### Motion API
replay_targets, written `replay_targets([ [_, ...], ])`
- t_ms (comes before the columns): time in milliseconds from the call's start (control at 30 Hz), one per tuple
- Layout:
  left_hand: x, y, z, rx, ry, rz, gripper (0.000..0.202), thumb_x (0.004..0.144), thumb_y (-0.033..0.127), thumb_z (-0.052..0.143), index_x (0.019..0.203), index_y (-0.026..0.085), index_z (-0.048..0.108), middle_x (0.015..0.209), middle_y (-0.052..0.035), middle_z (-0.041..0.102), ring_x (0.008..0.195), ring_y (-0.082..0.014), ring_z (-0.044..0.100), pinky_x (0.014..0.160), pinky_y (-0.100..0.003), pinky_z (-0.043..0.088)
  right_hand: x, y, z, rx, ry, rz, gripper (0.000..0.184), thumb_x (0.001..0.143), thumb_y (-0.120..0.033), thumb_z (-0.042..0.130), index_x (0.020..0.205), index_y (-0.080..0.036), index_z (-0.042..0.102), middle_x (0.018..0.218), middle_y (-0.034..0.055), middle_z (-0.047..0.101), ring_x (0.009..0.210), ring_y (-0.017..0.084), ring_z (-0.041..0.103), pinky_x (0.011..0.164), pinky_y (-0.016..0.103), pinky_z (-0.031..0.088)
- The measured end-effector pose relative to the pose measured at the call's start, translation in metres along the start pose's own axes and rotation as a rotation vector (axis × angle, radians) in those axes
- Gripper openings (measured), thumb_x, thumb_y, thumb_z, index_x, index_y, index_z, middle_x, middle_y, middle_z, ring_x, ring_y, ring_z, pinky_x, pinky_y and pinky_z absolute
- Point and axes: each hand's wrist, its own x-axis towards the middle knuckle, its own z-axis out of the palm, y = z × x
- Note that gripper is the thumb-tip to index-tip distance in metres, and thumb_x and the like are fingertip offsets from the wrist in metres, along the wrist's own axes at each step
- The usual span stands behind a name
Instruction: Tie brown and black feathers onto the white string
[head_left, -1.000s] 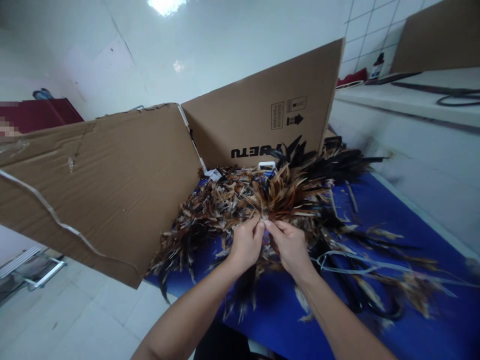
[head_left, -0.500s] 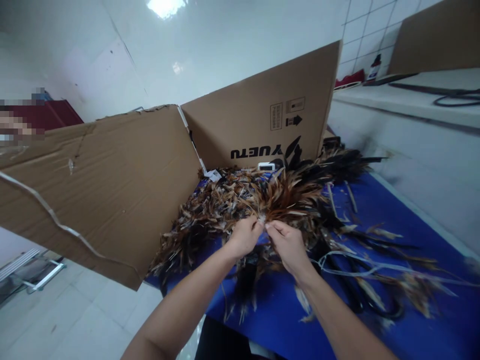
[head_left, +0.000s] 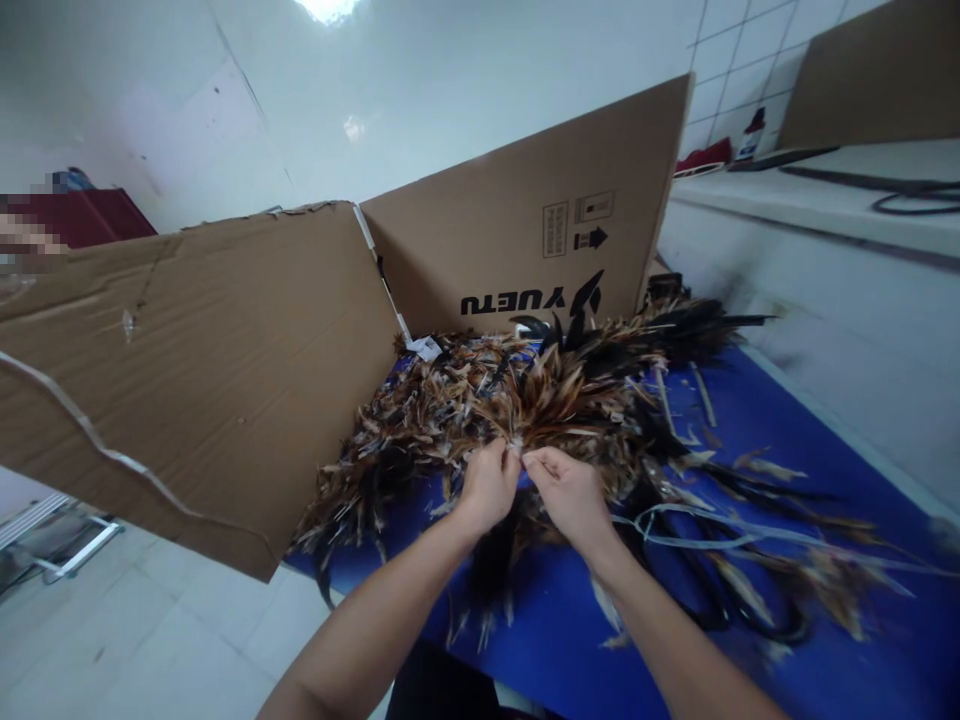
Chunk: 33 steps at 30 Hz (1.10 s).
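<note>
Both hands meet at the pale quill ends of a feather bunch, brown with dark tips, which fans out away from me. My left hand pinches the base from the left. From the right, the fingertips of my right hand are pressed together at the same spot. Whether a thread lies between the fingers is too small to tell. Beneath and behind is a wide pile of loose feathers on the blue tabletop. A pale translucent string runs beside my right wrist.
Two cardboard panels, one on the left and one with black print at the back, wall in the pile. Black loops like scissor handles lie right. A white ledge holds a small bottle. Another person's blurred hand shows far left.
Both hands have shifted slightly left with the feather bunch, its feathers turned a little. The fingers stay pinched at its base. My view has moved slightly.
</note>
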Motion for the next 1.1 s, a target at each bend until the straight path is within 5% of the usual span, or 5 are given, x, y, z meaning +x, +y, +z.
replay_targets([
  [233, 0.008, -0.016, 0.010, -0.190, -0.048, -0.169, 0.025, 0.084, 0.025, 0.042, 0.064, 0.015, 0.053, 0.059, 0.0021, 0.048, 0.059, -0.0110, 0.043, 0.057, -0.022, 0.031, -0.007, -0.003, 0.001, -0.310, -0.001, -0.207, 0.027, 0.078, -0.037, 0.044, 0.061, -0.021, 0.056, 0.043, -0.0036, 0.046, 0.041, 0.012, 0.043, 0.048, 0.024, 0.032],
  [567, 0.017, -0.046, 0.026, -0.639, -0.225, -0.255, 0.029, 0.079, 0.020, 0.042, 0.061, 0.012, 0.064, 0.064, -0.0021, 0.063, 0.069, -0.0136, 0.056, 0.071, -0.022, 0.041, 0.003, 0.019, -0.009, -0.631, -0.144, -0.210, 0.027, 0.082, -0.040, 0.041, 0.069, -0.024, 0.059, 0.047, -0.0030, 0.055, 0.044, 0.015, 0.053, 0.045, 0.024, 0.038],
  [733, 0.021, -0.061, 0.034, -0.703, -0.337, -0.461, 0.030, 0.078, 0.018, 0.040, 0.074, 0.010, 0.069, 0.049, 0.0018, 0.052, 0.048, -0.0100, 0.042, 0.053, -0.022, 0.036, 0.023, 0.006, -0.006, -0.672, -0.163, -0.542, 0.030, 0.085, -0.040, 0.043, 0.087, -0.022, 0.066, 0.088, 0.0063, 0.069, 0.084, 0.023, 0.062, 0.078, 0.036, 0.046],
  [867, 0.022, -0.068, 0.039, -0.665, -0.473, -0.469, 0.036, 0.082, 0.030, 0.039, 0.086, 0.010, 0.070, 0.042, 0.0042, 0.041, 0.035, -0.0096, 0.030, 0.041, -0.024, 0.027, 0.056, -0.022, 0.026, -0.657, -0.279, -0.663, 0.027, 0.087, -0.033, 0.043, 0.095, -0.022, 0.066, 0.093, 0.0066, 0.068, 0.089, 0.022, 0.060, 0.079, 0.037, 0.047],
  [1100, 0.019, -0.064, 0.026, -0.631, -0.472, -0.480, 0.039, 0.083, 0.030, 0.038, 0.094, 0.008, 0.069, 0.071, -0.0051, 0.064, 0.039, -0.0074, 0.032, 0.040, -0.022, 0.026, 0.132, -0.032, 0.132, -0.718, -0.725, -0.825, 0.040, 0.076, -0.002, 0.041, 0.105, -0.017, 0.065, 0.107, 0.0085, 0.065, 0.101, 0.021, 0.057, 0.089, 0.033, 0.044],
])
